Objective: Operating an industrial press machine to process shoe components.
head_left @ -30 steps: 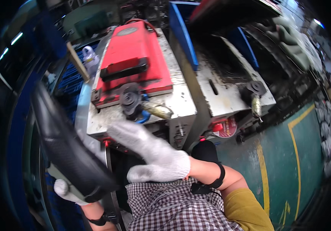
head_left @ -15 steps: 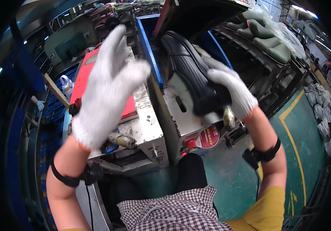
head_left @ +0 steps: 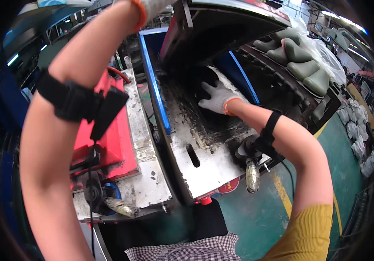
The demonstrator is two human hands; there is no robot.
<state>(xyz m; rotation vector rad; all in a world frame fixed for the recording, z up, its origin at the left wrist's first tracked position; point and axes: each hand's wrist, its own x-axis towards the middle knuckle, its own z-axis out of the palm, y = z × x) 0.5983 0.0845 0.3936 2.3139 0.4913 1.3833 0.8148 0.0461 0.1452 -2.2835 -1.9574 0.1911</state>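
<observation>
My right hand (head_left: 219, 96), in a white knit glove with an orange cuff, reaches in under the raised dark lid (head_left: 234, 30) of a machine. Its fingers are spread over a black surface (head_left: 213, 124) on the machine's bed. Deep shadow under the lid hides what lies just beyond the fingertips. My left hand (head_left: 150, 8), gloved the same way, is raised at the top edge beside the lid's metal bracket (head_left: 182, 17). The picture's edge cuts off its fingers, so I cannot make out whether it grips anything.
Blue side panels (head_left: 154, 78) flank the bed, and a wrapped handle (head_left: 252, 176) sticks out at its front right. A red-topped machine (head_left: 128, 161) stands on the left. Several grey-green boot-shaped pieces (head_left: 302, 65) lie on a rack at the right.
My right hand has let go of the black shoe, which I can no longer make out, and moved deeper under the lid. My left hand has risen to the top edge. The view has shifted forward.
</observation>
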